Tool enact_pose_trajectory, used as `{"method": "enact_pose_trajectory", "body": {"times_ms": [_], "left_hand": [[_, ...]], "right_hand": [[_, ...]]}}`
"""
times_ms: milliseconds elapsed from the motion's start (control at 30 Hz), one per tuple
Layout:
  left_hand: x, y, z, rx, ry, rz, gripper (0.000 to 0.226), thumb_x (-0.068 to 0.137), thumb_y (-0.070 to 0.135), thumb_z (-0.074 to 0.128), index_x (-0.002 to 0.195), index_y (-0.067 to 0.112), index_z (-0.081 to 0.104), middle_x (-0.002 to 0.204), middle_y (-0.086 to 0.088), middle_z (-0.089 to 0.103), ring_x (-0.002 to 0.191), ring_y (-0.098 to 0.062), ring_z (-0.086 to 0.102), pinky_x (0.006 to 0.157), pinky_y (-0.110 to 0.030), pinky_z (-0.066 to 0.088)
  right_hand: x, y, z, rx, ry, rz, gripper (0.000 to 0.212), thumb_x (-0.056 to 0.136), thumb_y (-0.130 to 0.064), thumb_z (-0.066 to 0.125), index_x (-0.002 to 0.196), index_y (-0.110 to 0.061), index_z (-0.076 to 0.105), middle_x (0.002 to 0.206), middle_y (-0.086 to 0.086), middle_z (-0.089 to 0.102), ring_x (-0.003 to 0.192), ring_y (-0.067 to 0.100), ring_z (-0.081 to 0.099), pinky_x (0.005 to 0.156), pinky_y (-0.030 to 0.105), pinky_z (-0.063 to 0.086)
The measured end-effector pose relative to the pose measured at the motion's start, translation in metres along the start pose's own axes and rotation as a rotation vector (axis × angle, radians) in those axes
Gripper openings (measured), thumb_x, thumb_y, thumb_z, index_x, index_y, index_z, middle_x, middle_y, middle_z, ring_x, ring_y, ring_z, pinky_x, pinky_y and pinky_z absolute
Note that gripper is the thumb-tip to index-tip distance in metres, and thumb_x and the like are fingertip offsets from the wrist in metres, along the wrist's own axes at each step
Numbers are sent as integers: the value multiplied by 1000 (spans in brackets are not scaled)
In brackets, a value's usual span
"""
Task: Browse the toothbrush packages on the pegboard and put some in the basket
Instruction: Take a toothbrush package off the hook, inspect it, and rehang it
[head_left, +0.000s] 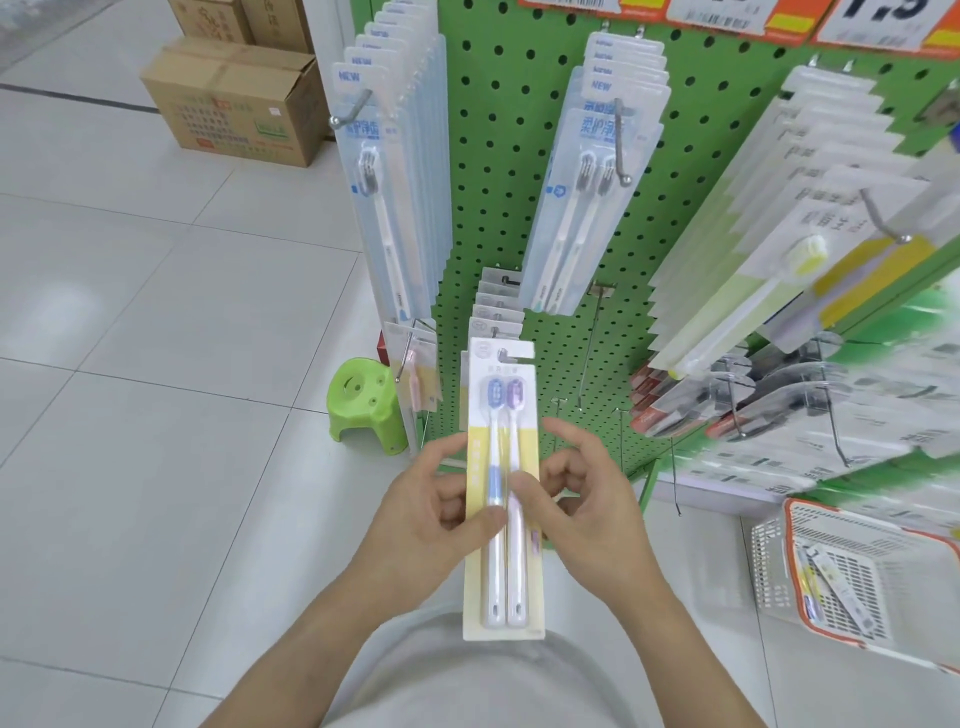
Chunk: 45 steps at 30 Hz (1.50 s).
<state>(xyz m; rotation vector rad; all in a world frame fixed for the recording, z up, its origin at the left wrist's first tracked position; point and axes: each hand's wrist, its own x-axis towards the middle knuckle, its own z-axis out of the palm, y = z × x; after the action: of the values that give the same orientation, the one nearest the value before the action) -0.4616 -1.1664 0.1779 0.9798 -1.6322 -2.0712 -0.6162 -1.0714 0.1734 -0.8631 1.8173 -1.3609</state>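
Note:
A two-brush toothbrush package (502, 582) with a white and yellow card stands upright in front of me, held in both hands. My left hand (426, 514) grips its left edge with the thumb across the front. My right hand (587, 499) pinches its right edge, thumb on the front. More toothbrush packages (496, 317) hang on a hook right behind it on the green pegboard (498, 171). At the lower right, a white basket with an orange rim (795, 571) sits on the floor and holds a toothbrush package (831, 587).
Blue toothbrush packs (387, 171) hang at the pegboard's left edge and more blue packs (592, 171) at its centre; white and yellow packs (779, 249) hang on the right. A green plastic stool (363, 405) and cardboard boxes (234, 98) stand on the tiled floor.

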Motion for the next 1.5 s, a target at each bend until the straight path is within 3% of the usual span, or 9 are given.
{"method": "enact_pose_trajectory", "body": {"times_ms": [100, 200, 433, 633, 767, 933, 1300, 1400, 1500], "left_hand": [[2, 0, 2, 24, 38, 0, 64, 90, -9, 65, 140, 23, 41, 107, -8, 77, 99, -31, 73, 93, -46, 56], [2, 1, 4, 97, -25, -14, 67, 93, -4, 63, 141, 36, 38, 111, -2, 75, 88, -33, 70, 93, -52, 53], [-2, 3, 5, 160, -113, -55, 98, 82, -9, 66, 153, 42, 20, 117, 7, 69, 89, -23, 73, 72, -24, 54], [-4, -1, 6, 197, -178, -55, 115, 80, -5, 69, 152, 58, 6, 113, 11, 69, 91, -18, 71, 73, -27, 56], [-6, 0, 7, 153, -135, -28, 110, 79, -10, 67, 151, 55, 15, 112, 1, 70, 82, -26, 70, 71, -29, 57], [-7, -3, 2, 105, -101, -11, 107, 80, -7, 70, 153, 48, 15, 113, 0, 70, 97, -26, 73, 88, -38, 59], [-10, -3, 0, 210, -122, -32, 106, 80, -6, 68, 152, 52, 15, 105, 1, 72, 82, -19, 72, 79, -28, 58], [-9, -4, -1, 258, -93, -25, 95, 83, 1, 65, 147, 54, 20, 98, 1, 73, 77, -21, 70, 69, -27, 55], [-6, 0, -1, 298, -2, 8, 60, 91, 12, 67, 129, 48, 38, 75, 4, 71, 61, -20, 59, 63, -30, 49]], "right_hand": [[-2, 0, 3, 163, 20, 9, 45, 83, -8, 81, 123, -18, 64, 77, 0, 66, 59, 17, 59, 48, 34, 53], [1, 2, 5, 231, 79, -4, 44, 78, -8, 83, 119, -11, 65, 74, 2, 67, 59, 13, 58, 54, 23, 51], [-2, 12, 11, 305, 103, 19, 36, 74, -21, 82, 107, -11, 72, 81, 4, 73, 68, 14, 60, 61, 24, 52], [-4, 16, 16, 376, 188, 28, 29, 78, -18, 77, 106, -9, 70, 89, 8, 76, 79, 18, 68, 72, 24, 56], [-3, 17, 14, 419, 137, 72, 30, 82, -19, 73, 108, -6, 68, 92, 6, 77, 79, 16, 69, 70, 27, 57], [1, 14, 5, 388, 21, 90, 29, 82, -19, 72, 107, -5, 70, 92, 8, 77, 76, 16, 68, 60, 25, 54], [5, 16, 1, 428, -9, 121, 37, 83, -18, 72, 116, -3, 65, 99, 12, 76, 78, 22, 71, 61, 35, 60], [7, 16, -1, 436, -61, 128, 35, 87, -13, 74, 118, 0, 62, 102, 16, 74, 76, 24, 72, 57, 36, 60], [8, 17, -3, 435, -143, 146, 35, 88, -11, 74, 119, 1, 63, 99, 16, 75, 68, 24, 70, 52, 32, 57]]}}
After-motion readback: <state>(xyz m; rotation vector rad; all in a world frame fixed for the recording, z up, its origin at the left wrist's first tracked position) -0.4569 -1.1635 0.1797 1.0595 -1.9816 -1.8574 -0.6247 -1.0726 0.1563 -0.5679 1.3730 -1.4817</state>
